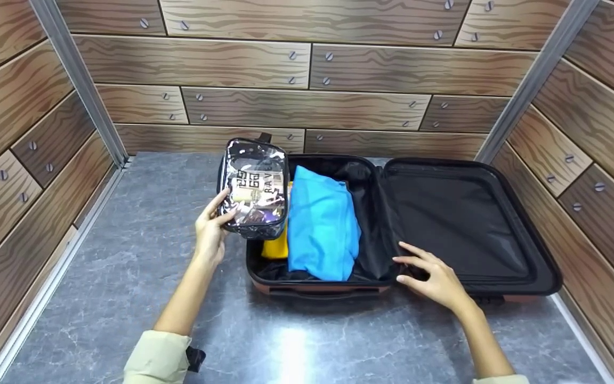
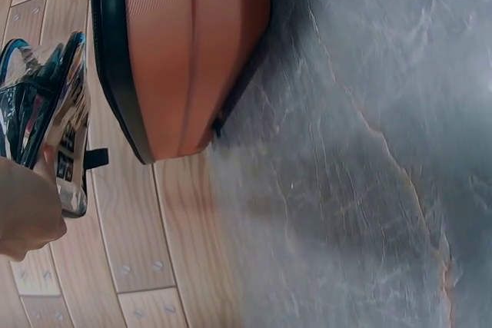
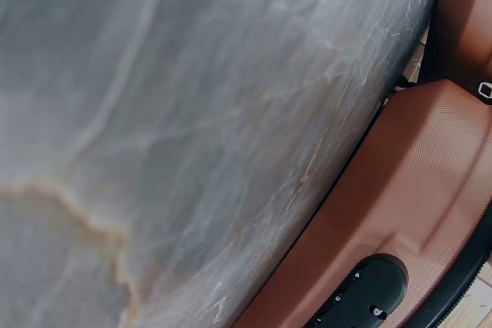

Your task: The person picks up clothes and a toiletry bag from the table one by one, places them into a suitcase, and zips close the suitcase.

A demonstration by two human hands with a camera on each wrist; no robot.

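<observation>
The left hand (image 1: pixel 210 230) holds a clear toiletry pouch (image 1: pixel 254 188) by its near edge, fingers curled round it, propped on the left rim of the open brown suitcase (image 1: pixel 317 290). Inside the left half lie a folded blue garment (image 1: pixel 322 224) and, just beside it under the pouch, something yellow (image 1: pixel 276 248). The right hand (image 1: pixel 430 275) rests with relaxed, spread fingers on the middle hinge, beside the black-lined lid (image 1: pixel 461 224). All stands on a grey marbled table (image 1: pixel 126 266) walled by wood-patterned panels (image 1: pixel 307 64).

The open suitcase (image 1: pixel 392 288) lay on the counter (image 1: pixel 126 277), its lid to the right. Inside the left half, a folded cloth (image 1: pixel 322 224) lay in the middle. The pouch (image 1: pixel 255 186) stood at the suitcase's far left edge, left of the cloth.
</observation>
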